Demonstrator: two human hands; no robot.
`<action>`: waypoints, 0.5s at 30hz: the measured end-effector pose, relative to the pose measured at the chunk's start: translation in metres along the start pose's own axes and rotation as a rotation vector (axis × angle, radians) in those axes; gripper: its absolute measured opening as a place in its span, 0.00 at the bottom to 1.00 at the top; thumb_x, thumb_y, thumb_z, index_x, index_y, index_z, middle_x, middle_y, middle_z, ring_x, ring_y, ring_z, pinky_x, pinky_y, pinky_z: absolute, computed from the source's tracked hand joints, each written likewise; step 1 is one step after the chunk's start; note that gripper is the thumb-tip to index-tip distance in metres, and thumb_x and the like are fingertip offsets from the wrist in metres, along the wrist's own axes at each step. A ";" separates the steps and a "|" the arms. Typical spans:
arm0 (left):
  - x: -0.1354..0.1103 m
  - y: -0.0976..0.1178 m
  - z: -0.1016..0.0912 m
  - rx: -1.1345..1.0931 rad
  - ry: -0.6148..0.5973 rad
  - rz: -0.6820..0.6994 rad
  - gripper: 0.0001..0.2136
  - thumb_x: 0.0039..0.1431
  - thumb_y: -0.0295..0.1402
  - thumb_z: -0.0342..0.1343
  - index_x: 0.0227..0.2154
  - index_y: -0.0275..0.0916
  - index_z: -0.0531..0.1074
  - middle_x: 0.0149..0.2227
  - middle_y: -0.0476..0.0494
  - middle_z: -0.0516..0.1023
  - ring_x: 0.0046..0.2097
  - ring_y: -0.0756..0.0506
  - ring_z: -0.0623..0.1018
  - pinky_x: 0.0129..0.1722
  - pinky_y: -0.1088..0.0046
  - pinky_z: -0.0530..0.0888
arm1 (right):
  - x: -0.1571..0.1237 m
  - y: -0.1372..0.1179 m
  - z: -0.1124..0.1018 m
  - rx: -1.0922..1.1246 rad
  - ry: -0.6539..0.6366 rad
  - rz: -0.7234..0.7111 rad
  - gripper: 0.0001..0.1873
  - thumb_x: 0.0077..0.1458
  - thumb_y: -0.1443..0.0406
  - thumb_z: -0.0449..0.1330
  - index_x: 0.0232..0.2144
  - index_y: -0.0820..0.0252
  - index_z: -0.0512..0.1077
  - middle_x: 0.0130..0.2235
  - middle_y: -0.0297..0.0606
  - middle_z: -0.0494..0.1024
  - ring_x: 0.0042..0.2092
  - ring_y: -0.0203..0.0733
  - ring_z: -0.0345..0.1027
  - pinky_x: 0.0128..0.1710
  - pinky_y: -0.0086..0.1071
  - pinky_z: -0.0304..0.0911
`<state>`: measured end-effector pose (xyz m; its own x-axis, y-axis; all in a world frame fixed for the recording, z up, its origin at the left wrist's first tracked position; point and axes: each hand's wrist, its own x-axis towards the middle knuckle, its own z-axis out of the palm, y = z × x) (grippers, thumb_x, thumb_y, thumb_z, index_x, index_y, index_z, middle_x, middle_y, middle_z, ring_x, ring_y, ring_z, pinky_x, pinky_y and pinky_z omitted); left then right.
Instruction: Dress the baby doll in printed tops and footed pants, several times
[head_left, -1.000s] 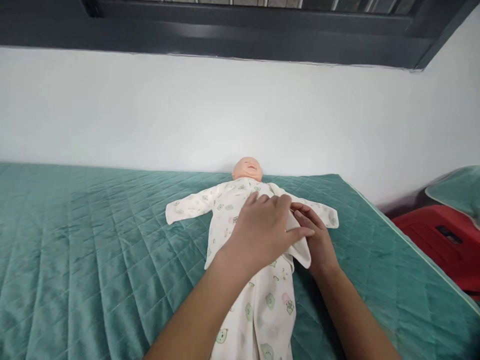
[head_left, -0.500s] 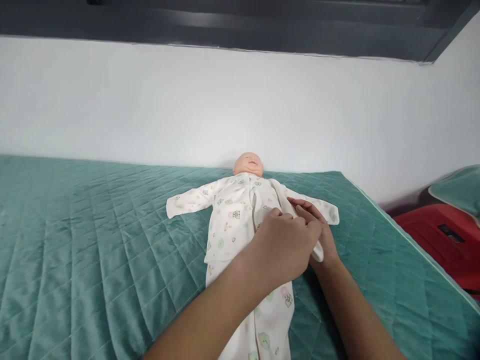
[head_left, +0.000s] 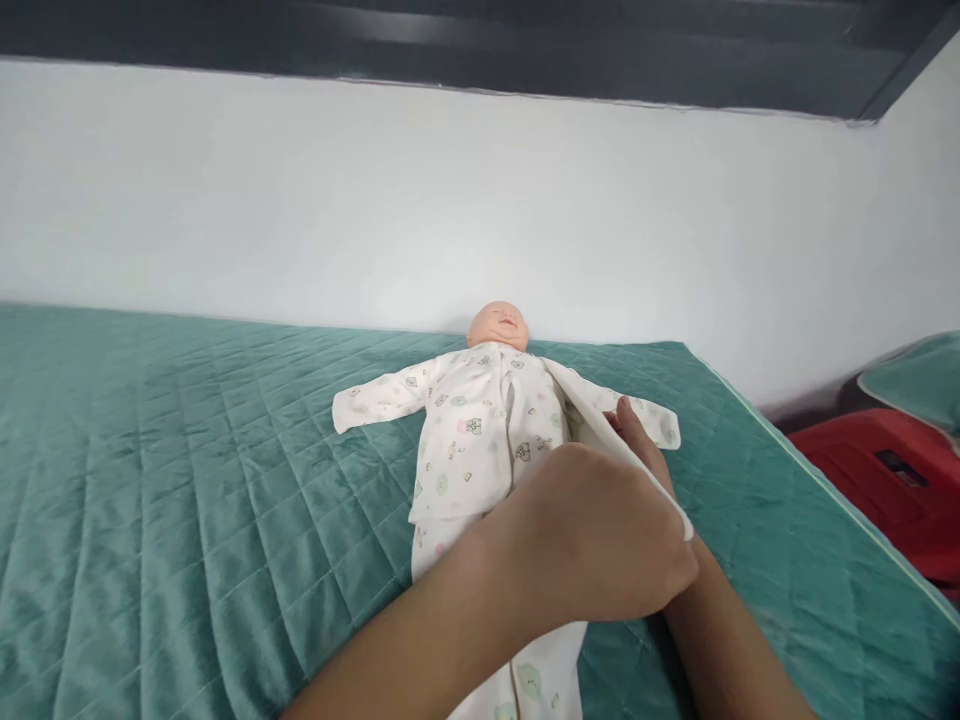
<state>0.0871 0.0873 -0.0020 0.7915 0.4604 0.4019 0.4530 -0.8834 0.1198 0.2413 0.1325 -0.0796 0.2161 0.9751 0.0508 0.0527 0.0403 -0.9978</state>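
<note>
A baby doll (head_left: pixel 498 326) lies on its back in a white shirt (head_left: pixel 459 430) and trousers (head_left: pixel 551 665) printed with small animals. Both sleeves are spread to the sides. My left hand (head_left: pixel 592 535) reaches across the doll's body, closed on the edge of the shirt's loose front flap, which is pulled up and out to the right. My right hand (head_left: pixel 637 432) is behind that flap, close to the right-hand sleeve (head_left: pixel 660 424). Its visible fingers are stretched out; the flap and my left hand hide the rest of it.
A green quilted cover (head_left: pixel 225 520) lies under the doll, with its pale edge running down the right side. Behind it rises a white wall (head_left: pixel 337 200) below a dark frame (head_left: pixel 480 50). A red plastic object (head_left: pixel 877 480) stands beyond the right edge.
My left hand has moved right and slightly down with the flap's edge, stretching the flap outward. My right hand's fingers have shifted to the right, away from the shirt's middle.
</note>
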 end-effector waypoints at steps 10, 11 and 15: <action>-0.010 0.010 -0.003 -0.029 -0.147 -0.050 0.17 0.58 0.30 0.58 0.14 0.39 0.70 0.15 0.45 0.66 0.21 0.46 0.68 0.22 0.67 0.62 | -0.008 -0.015 0.013 0.290 -0.035 0.029 0.13 0.51 0.52 0.68 0.37 0.49 0.78 0.51 0.36 0.82 0.56 0.54 0.73 0.54 0.43 0.68; -0.012 0.011 -0.001 -0.005 -0.175 -0.039 0.17 0.57 0.29 0.58 0.13 0.39 0.69 0.15 0.46 0.65 0.21 0.46 0.68 0.21 0.67 0.62 | -0.009 -0.014 0.016 0.302 -0.057 0.017 0.13 0.50 0.52 0.69 0.36 0.49 0.78 0.50 0.37 0.82 0.57 0.54 0.72 0.56 0.44 0.67; -0.020 0.013 0.007 0.043 -0.242 0.003 0.17 0.54 0.25 0.61 0.13 0.39 0.67 0.13 0.47 0.61 0.20 0.46 0.67 0.20 0.68 0.61 | -0.012 -0.008 0.022 0.238 -0.152 -0.014 0.16 0.53 0.50 0.68 0.39 0.50 0.81 0.52 0.40 0.82 0.57 0.55 0.71 0.57 0.45 0.66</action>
<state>0.0801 0.0677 -0.0146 0.8656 0.4702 0.1723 0.4637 -0.8825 0.0785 0.2172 0.1255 -0.0730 0.0675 0.9948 0.0757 -0.1800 0.0867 -0.9798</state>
